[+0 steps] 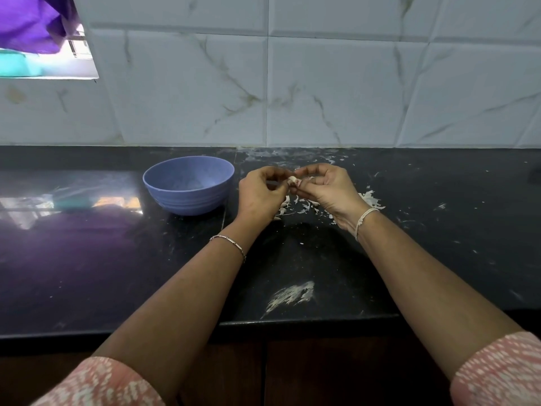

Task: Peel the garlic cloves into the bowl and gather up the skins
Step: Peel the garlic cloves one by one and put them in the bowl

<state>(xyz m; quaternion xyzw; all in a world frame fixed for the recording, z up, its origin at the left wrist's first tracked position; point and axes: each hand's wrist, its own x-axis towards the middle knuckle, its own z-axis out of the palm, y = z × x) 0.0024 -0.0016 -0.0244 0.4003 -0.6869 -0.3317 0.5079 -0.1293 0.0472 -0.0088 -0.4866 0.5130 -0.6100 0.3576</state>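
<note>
A small pale garlic clove [292,180] is pinched between the fingertips of both hands, a little above the dark counter. My left hand [259,194] grips it from the left and my right hand [325,190] from the right. To the left of the hands stands a blue bowl [164,178]; its inside looks empty from here. White garlic skins [303,207] lie scattered on the counter below and to the right of my hands, partly hidden by them.
The black stone counter [117,259] runs to a front edge near the bottom, with a white smear [291,294] close to that edge. A tiled wall [322,83] closes off the back. A window opening with purple cloth [32,22] sits at the top left.
</note>
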